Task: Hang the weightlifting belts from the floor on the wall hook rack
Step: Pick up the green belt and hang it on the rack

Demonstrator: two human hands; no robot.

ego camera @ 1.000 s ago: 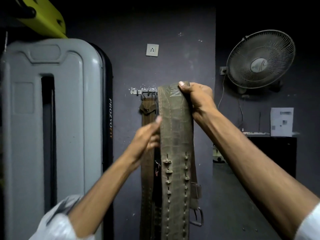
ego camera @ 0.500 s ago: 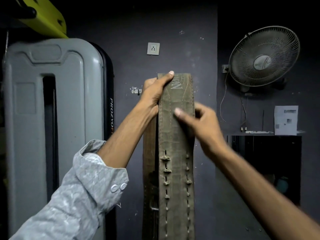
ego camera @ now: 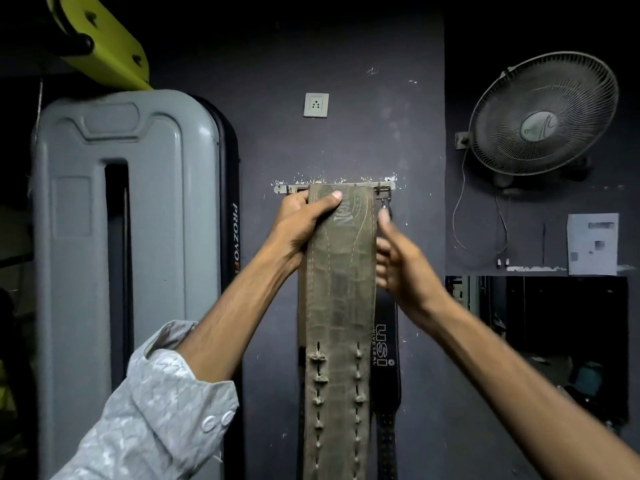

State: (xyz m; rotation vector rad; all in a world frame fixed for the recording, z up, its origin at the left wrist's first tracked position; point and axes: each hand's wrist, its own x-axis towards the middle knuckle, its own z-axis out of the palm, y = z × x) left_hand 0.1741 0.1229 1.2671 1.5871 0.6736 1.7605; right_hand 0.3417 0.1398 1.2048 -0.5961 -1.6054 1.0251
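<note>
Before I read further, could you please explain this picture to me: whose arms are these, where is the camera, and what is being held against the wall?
There is no machine: a person wears a camera on the head, so you see their own two arms reaching forward. The left hand grips the top of a wide olive belt, pressed up at the metal hook rack on the dark wall. The right hand is open beside the belt's edge, slightly blurred. A black belt hangs behind. Nearby are a fan and a socket.

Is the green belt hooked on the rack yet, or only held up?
Cannot tell. The green belt hangs straight, its top covering the rack; the left hand grips it, hiding any hook.
</note>
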